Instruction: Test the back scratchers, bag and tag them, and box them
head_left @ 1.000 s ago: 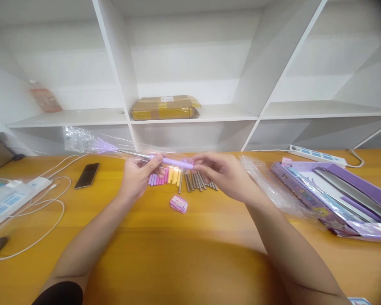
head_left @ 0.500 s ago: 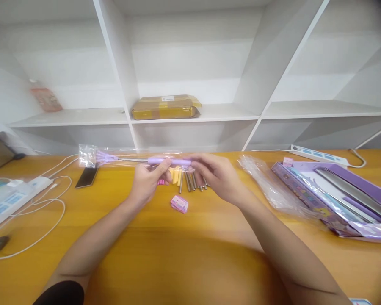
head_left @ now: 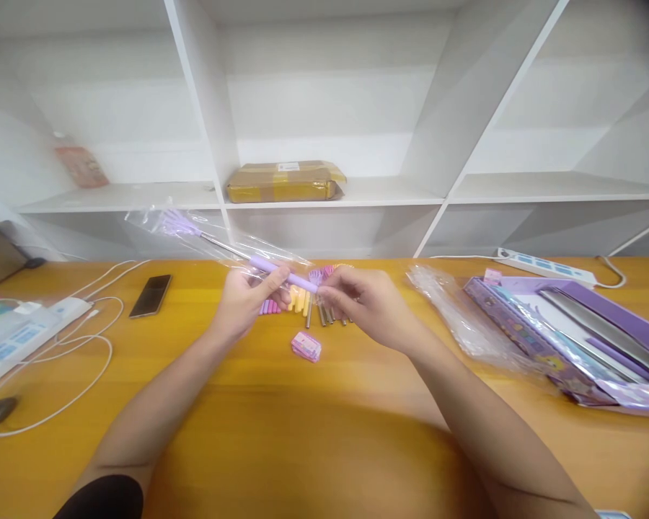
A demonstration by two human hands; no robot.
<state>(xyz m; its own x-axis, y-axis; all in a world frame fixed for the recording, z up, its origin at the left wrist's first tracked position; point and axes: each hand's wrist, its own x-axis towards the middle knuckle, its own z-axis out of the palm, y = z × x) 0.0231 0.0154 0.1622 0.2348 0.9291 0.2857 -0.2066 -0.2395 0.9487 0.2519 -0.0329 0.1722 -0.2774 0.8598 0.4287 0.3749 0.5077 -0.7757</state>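
A purple back scratcher [head_left: 260,264] with a hand-shaped head and a metal rod slants up to the left inside a clear plastic sleeve [head_left: 140,219]. My left hand [head_left: 242,299] is closed around its handle, thumb on top. At the lower end of the handle, my right hand [head_left: 368,303] pinches the tip between thumb and fingers. Beneath and behind both hands lie several loose parts: yellow handles [head_left: 301,300], pink and purple handles [head_left: 270,308], and metal rods with coloured heads [head_left: 324,315], partly hidden. Small pink cards [head_left: 306,346] are stacked in front of them.
On the right are clear plastic sleeves [head_left: 457,321] and an open purple box [head_left: 497,317] holding more scratchers. A phone [head_left: 151,296], power strips [head_left: 48,339] and white cables lie left. White shelves behind hold a taped carton [head_left: 284,184].
The back scratcher has tilted, its head rising and its handle end dropping. My right hand has lowered slightly and now pinches the handle end. The phone is uncovered.
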